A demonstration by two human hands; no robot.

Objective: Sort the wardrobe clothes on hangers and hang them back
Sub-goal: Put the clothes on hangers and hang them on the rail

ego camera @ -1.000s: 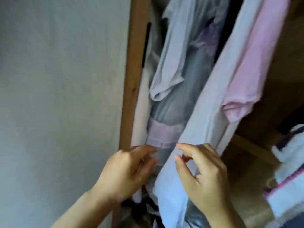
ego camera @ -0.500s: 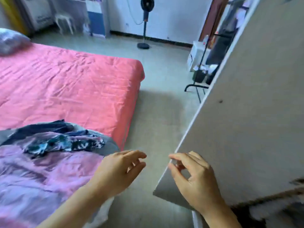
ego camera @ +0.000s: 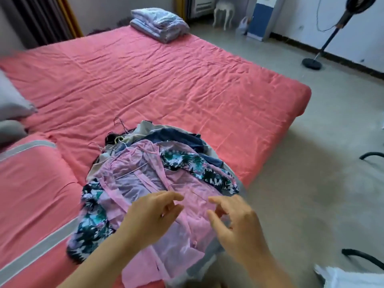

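Observation:
A pile of clothes (ego camera: pixel 158 163) lies on the near edge of the pink bed (ego camera: pixel 145 75). On top is a sheer pink and lilac garment (ego camera: pixel 143 177). A floral print piece (ego camera: pixel 91 217) lies beneath it, and dark blue fabric (ego camera: pixel 178 138) is at the far side. Thin hanger hooks (ego camera: pixel 119 126) stick out at the pile's back. My left hand (ego camera: pixel 151 217) and my right hand (ego camera: pixel 234 221) hover just above the pink garment with fingers loosely curled, holding nothing. The wardrobe is out of view.
A folded blanket (ego camera: pixel 160 23) sits at the bed's far end and grey pillows (ego camera: pixel 12 100) lie at the left. A standing fan (ego camera: pixel 328 36) and a white stool (ego camera: pixel 223 11) stand on the floor beyond. Black chair legs (ego camera: pixel 363 256) are at the right.
The view swung from the wardrobe's hanging clothes, past its door, to the bed. Both hands left the hanging garments and now hover over the pile.

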